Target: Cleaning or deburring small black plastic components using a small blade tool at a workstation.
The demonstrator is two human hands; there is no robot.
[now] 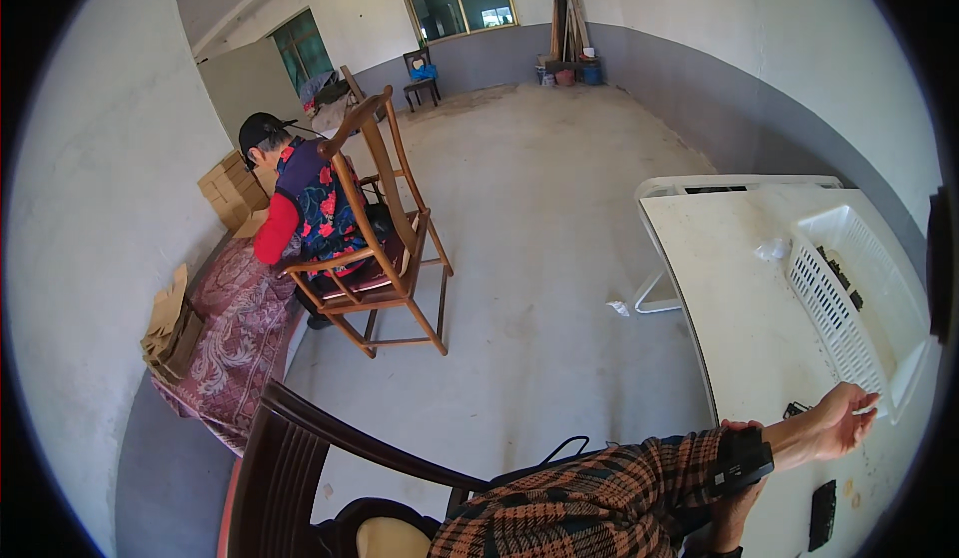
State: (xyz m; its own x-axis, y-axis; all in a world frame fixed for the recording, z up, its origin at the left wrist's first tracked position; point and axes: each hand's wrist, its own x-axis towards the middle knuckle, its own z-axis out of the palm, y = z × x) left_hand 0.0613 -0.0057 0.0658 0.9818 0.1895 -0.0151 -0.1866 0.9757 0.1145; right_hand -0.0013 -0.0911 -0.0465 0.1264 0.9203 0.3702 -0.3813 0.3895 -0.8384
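My left arm, in a plaid sleeve, reaches over the white table, and my left hand (844, 421) hovers by the near end of a white plastic basket (834, 308). Its fingers are loosely bent and apart, with nothing seen in them. A black box-like device (741, 463) is strapped round the left forearm. My right hand (739, 424) wraps that forearm at the device from beneath; only fingertips and part of the wrist show. Small black parts (840, 276) lie in the basket. A small black piece (796, 410) and a flat black bar (822, 515) rest on the table.
A dark wooden chair (290, 458) stands close on my left. Farther off, a person (320, 193) sits bent forward in a wooden armchair (385, 248), beside a cloth-covered surface (235, 328) with cardboard pieces (175, 328). White scrap (619, 307) lies on the floor near the table (719, 288).
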